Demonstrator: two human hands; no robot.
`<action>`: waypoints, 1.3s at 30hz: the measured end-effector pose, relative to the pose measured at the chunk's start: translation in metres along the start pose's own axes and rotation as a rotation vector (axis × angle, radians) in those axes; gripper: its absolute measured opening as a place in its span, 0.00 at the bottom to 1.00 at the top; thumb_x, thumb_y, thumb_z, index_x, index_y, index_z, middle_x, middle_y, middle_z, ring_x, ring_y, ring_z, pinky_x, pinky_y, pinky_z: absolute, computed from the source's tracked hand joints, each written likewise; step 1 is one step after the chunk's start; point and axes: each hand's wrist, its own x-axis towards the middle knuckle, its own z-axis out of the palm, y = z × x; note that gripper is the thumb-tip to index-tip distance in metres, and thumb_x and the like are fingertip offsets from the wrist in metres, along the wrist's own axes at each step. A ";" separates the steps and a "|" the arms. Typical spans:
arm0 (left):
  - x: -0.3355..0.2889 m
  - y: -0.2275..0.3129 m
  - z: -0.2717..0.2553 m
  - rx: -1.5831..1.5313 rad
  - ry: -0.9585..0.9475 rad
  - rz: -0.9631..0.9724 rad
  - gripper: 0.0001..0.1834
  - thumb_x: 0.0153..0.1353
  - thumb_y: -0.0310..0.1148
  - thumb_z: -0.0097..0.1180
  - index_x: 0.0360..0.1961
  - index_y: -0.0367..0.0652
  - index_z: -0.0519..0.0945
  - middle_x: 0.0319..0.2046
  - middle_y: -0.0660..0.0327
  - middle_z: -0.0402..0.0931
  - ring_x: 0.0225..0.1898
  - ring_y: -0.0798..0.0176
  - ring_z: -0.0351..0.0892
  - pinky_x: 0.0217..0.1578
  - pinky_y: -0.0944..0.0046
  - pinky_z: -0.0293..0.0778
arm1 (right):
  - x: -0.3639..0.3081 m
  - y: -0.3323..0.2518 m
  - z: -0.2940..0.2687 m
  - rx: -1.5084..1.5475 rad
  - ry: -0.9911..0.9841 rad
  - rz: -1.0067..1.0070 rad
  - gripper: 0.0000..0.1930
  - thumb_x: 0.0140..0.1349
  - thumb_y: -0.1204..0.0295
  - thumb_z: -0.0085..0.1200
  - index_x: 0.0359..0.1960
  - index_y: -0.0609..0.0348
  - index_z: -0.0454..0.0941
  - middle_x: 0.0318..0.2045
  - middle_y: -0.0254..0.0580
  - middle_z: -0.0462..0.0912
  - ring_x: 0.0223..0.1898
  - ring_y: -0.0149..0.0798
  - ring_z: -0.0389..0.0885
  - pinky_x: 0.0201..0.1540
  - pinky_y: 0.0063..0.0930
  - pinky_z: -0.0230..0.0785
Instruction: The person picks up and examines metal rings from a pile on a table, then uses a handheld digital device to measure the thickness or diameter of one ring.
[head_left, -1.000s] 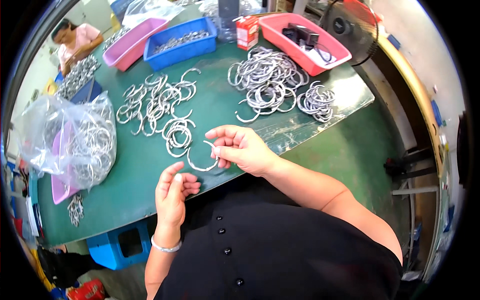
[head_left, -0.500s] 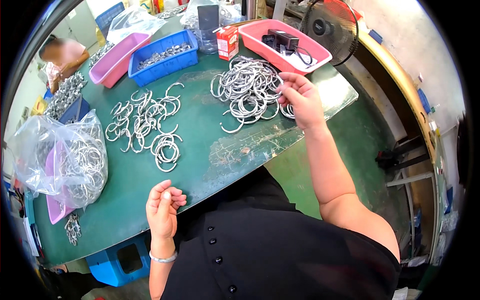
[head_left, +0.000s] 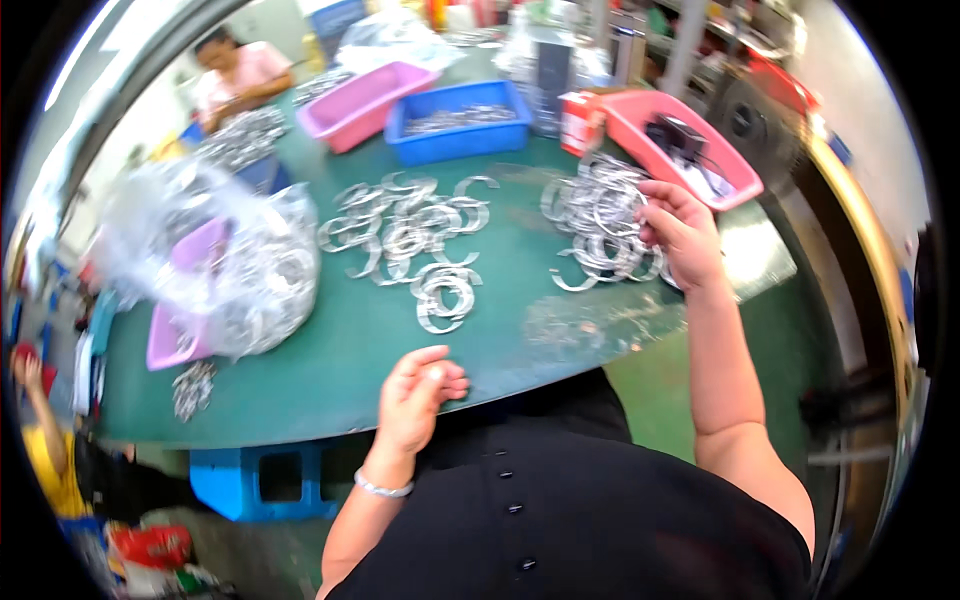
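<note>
My right hand (head_left: 682, 238) reaches to the right edge of a heap of silvery open metal rings (head_left: 590, 200). Its thumb and fingertips are pinched together, apparently on one C-shaped metal ring; blur and the heap behind hide its exact outline. My left hand (head_left: 418, 398) hovers by the table's front edge, palm turned inward, with loosely bent fingers and nothing visible in them. A silvery bangle (head_left: 384, 487) circles my left wrist. Beyond that hand a looser spread of open metal rings (head_left: 405, 232) lies on the green table (head_left: 505, 340).
A clear plastic bag (head_left: 265, 285) of rings bulges at left over a purple tray (head_left: 165, 340). Along the back stand a pink bin (head_left: 365, 100), a blue bin (head_left: 460, 145), a red box (head_left: 578, 125) and a coral bin (head_left: 735, 175). Another person (head_left: 240, 78) sits far left.
The whole scene has shifted right in the view as my head turned left. My right hand stays by the heap, fingers still pinched. My left hand remains near the table edge.
</note>
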 end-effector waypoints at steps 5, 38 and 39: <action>0.002 0.002 -0.006 -0.033 -0.040 -0.058 0.13 0.60 0.27 0.44 0.46 0.36 0.66 0.32 0.57 0.74 0.33 0.64 0.76 0.36 0.67 0.73 | 0.006 -0.037 0.107 -0.092 -0.478 0.006 0.12 0.52 0.78 0.49 0.39 0.66 0.72 0.22 0.32 0.74 0.21 0.22 0.70 0.23 0.13 0.62; -0.004 0.003 -0.005 0.014 0.006 -0.013 0.12 0.59 0.27 0.44 0.45 0.36 0.67 0.31 0.58 0.74 0.32 0.65 0.75 0.35 0.67 0.72 | 0.052 0.089 0.198 -1.216 -0.760 -0.298 0.07 0.43 0.72 0.51 0.26 0.57 0.77 0.25 0.46 0.78 0.30 0.46 0.77 0.34 0.35 0.68; -0.004 0.003 -0.005 0.017 0.012 -0.012 0.12 0.59 0.27 0.44 0.45 0.37 0.67 0.31 0.58 0.74 0.32 0.65 0.75 0.36 0.67 0.72 | 0.054 0.088 0.200 -1.211 -0.764 -0.301 0.07 0.43 0.72 0.51 0.26 0.57 0.77 0.25 0.46 0.78 0.30 0.46 0.77 0.34 0.35 0.68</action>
